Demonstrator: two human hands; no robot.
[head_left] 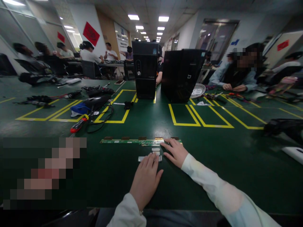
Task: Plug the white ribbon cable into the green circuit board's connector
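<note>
A long, narrow green circuit board lies flat across the dark green table in front of me. Over its right end rests my right hand, palm down with the fingers spread and the tips touching the board. Nearer to me, my left hand lies with outstretched fingers on a small pale, flat piece. Part of that piece is hidden under the fingers. Between the board and my left fingertips sits another small whitish piece. What these pale pieces are I cannot make out.
Two black computer towers stand beyond the yellow tape outlines. At the left lie a red-handled screwdriver, a black cable and a dark tool with a blue part. A white basket and a seated person are across the table.
</note>
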